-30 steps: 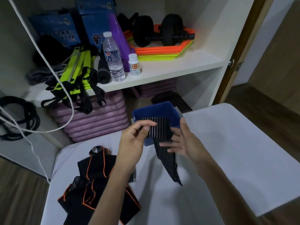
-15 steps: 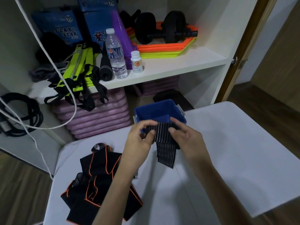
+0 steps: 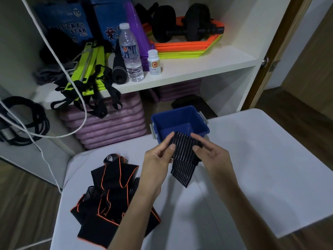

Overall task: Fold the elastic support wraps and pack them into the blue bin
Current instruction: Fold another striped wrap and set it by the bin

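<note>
A black striped elastic wrap (image 3: pixel 182 156) is held folded above the white table, just in front of the blue bin (image 3: pixel 180 123). My left hand (image 3: pixel 158 159) pinches its left edge between thumb and fingers. My right hand (image 3: pixel 210 156) pinches its right edge the same way. A short folded end of the wrap hangs down toward the table. The bin stands at the table's far edge and I see nothing inside it. A pile of black wraps with orange trim (image 3: pixel 111 197) lies on the table at the left, partly behind my left forearm.
The white table (image 3: pixel 261 168) stretches to the right. Behind the bin is a white shelf (image 3: pixel 189 69) with a water bottle (image 3: pixel 130 53), a pill bottle (image 3: pixel 154 63), a dumbbell, orange and yellow hexagon rings and yellow-black straps. Purple mats (image 3: pixel 108 127) are stacked below. A white cable (image 3: pixel 54 56) hangs at left.
The long tail of the striped wrap has been folded up, so the hanging end is now short. Both hands moved closer to the bin and now pinch the wrap's two edges.
</note>
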